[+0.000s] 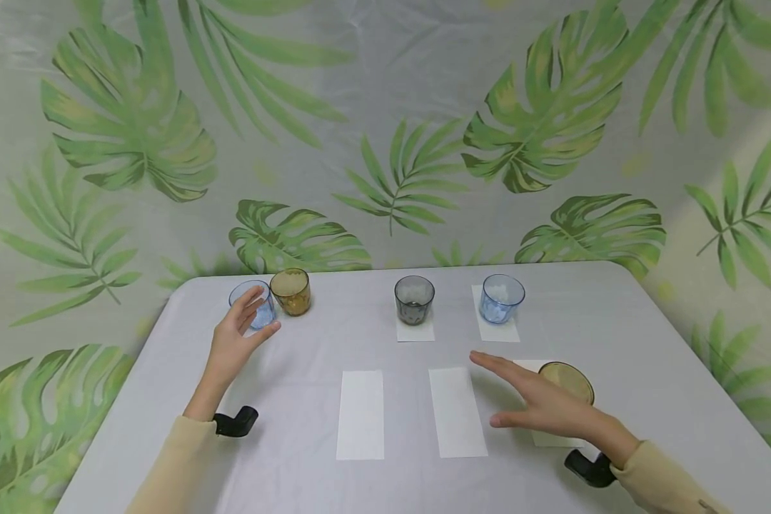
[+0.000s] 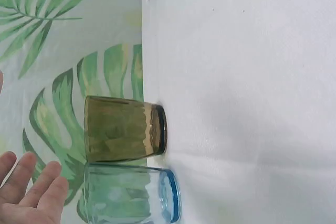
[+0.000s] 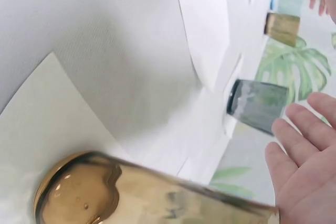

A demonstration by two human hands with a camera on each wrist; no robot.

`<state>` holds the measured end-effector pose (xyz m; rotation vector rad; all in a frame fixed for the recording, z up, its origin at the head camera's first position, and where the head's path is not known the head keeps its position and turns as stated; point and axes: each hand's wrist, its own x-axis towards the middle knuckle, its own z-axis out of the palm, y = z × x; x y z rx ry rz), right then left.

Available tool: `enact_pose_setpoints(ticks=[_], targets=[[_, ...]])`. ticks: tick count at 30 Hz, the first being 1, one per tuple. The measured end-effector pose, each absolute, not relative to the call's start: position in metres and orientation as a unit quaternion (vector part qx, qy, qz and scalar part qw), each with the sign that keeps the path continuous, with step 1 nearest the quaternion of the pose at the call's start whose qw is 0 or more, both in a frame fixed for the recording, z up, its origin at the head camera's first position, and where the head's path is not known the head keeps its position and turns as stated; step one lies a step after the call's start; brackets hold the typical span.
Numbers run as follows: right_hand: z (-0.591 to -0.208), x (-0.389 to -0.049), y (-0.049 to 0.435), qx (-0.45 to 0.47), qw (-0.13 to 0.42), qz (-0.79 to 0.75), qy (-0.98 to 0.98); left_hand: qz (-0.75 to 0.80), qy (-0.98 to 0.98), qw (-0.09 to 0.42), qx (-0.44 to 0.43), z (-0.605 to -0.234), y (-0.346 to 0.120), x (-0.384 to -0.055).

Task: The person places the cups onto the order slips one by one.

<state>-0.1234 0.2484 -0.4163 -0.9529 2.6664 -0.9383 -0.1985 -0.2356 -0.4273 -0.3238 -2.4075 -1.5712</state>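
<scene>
My left hand hovers by a blue glass at the table's back left, its fingers relaxed and holding nothing. Right beside that glass stands an amber glass, upright. My right hand is held out with straight fingers over the right part of the table, also holding nothing. Another amber glass stands on a white paper strip, partly hidden behind the right hand. Farther back, a grey glass and a second blue glass stand upright on paper strips of their own.
Two bare white paper strips lie in the middle of the table, the left strip and the right strip. A white cloth covers the table. Behind it hangs a leaf-patterned curtain. Black wrist mounts sit under both wrists.
</scene>
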Motion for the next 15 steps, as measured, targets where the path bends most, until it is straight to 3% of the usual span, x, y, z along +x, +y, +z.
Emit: enact_pose_setpoints(ticks=[15], targets=[[-0.431,-0.122,0.234,-0.306,0.117,-0.334,0.884,-0.515,-0.839,0.17,-0.051,-0.429,-0.278,-0.199]])
